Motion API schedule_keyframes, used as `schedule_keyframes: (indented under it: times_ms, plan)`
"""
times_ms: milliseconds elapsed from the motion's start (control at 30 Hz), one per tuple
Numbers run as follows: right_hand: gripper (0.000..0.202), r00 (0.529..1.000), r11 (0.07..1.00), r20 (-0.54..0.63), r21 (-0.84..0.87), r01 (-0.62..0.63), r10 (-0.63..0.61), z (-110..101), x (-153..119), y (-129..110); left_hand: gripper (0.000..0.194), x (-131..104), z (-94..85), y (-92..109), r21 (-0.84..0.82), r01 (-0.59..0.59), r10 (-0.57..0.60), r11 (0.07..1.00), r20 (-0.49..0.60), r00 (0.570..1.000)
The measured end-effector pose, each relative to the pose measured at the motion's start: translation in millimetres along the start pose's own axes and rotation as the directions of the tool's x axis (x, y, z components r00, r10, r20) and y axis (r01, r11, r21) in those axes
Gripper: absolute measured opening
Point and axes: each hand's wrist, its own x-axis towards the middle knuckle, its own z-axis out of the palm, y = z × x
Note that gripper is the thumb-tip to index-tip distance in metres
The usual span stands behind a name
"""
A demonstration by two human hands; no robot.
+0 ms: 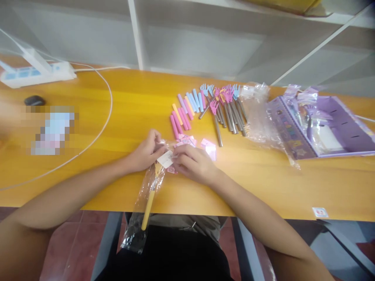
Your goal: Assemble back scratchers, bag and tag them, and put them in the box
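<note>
A clear plastic bag hangs from my hands over the table's front edge. Inside it lies a back scratcher with a yellow handle and a yellow claw head. My left hand is closed, pinching the bag's upper end beside a small white card. My right hand is closed at the card's other side, its fingertips partly hidden. Several pink printed cards lie just beyond my hands. Farther back are loose coloured handle sleeves and metal-stemmed back scratchers with pink, blue and yellow claws.
Right of the scratchers lies a heap of clear bags, against a purple display box holding packaged items. On the left are a power strip, a black mouse and a loose white cable. A panel wall stands behind the table.
</note>
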Motion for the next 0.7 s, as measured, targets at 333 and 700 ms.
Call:
schedule_keyframes:
  times_ms: [333, 700]
  plan:
    - [0.019, 0.953, 0.946, -0.044, 0.142, -0.292, 0.301, 2, -3, 11, 0.036, -2, 6.4, -6, -0.024, -0.107, 0.109, 0.994, 0.093, 0.990]
    - [0.025, 0.804, 0.788, -0.144, 0.357, -0.501, 0.577, 1, 1, 8, 0.024, 8, 0.2, 12, 0.167, -0.394, 0.352, 0.904, 0.232, 0.907]
